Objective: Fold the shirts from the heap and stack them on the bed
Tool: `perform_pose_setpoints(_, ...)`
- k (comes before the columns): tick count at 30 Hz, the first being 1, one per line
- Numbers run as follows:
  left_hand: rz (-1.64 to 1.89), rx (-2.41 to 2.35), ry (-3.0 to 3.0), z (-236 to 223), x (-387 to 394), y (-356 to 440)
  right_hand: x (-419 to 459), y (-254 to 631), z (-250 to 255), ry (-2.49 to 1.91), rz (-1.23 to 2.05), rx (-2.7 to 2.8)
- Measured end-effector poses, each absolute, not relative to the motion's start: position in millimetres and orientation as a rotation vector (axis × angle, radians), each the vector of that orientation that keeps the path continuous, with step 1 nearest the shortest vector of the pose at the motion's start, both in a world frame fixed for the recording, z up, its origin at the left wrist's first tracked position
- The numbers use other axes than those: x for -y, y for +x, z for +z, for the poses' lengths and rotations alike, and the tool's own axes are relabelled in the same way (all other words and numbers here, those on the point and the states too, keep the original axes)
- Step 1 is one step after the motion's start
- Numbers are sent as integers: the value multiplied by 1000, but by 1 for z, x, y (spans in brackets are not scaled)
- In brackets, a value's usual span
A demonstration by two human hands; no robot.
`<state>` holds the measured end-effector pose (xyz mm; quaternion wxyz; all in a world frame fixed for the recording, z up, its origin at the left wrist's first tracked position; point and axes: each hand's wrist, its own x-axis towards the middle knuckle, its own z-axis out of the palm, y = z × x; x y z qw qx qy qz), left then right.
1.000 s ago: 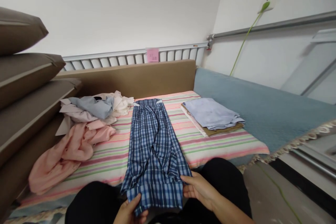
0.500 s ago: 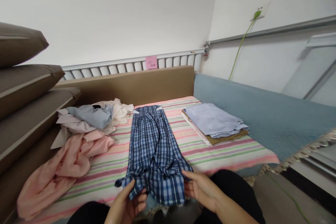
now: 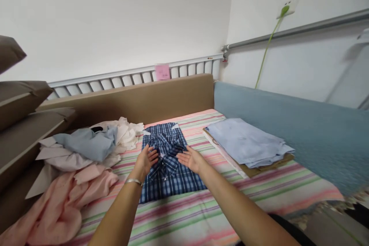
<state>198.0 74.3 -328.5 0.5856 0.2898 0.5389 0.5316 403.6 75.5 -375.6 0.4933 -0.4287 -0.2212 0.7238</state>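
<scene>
A blue plaid shirt [image 3: 170, 173] lies folded in half on the striped sheet [image 3: 219, 203], its collar facing up. My left hand [image 3: 146, 160] hovers over its left edge, fingers stretched out, a silver bracelet on the wrist. My right hand [image 3: 190, 159] is over the shirt's right edge, palm turned inward and fingers apart. Neither hand holds anything.
A heap of loose pink, white and pale blue garments [image 3: 77, 161] lies to the left. A stack of folded clothes [image 3: 248, 146] sits to the right. Brown cushions [image 3: 25, 115] are piled at far left, a brown backrest [image 3: 138, 100] behind, a blue blanket [image 3: 288, 123] at right.
Both hands carried the shirt's near end forward and laid it over the far half, then let go. The shirt is now half as long. The camera moved closer.
</scene>
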Motion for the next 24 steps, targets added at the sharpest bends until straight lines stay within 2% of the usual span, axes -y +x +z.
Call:
perform_pose_setpoints(2,1319,-1317,735,-346,-79,188,-78,403,-389,-1178,1614,684)
perform_pose_setpoints(6,1499,-1612,1042,-405,-42,141,-65,427,-425,-1389,975,1222)
perform_pose_setpoints(9,1476,-1819,827,-450,-3,107,-64,450,-447,-1530,778,1264)
perform_pose_setpoints(12,1327,-1728,578,-467,18,103,-71,455,-455,-1673,938,1184)
perform_pose_setpoints(16,1178,-1572,531,-456,14,130,-74,441,-454,-1536,1299,1097)
perform_pose_setpoints(20,1223,-1647,543,-449,5,140,-64,434,-452,-1526,1372,1023)
perform_pose_setpoints(24,1217,-1716,668,-450,3,108,-31,416,-453,-1526,1418,992)
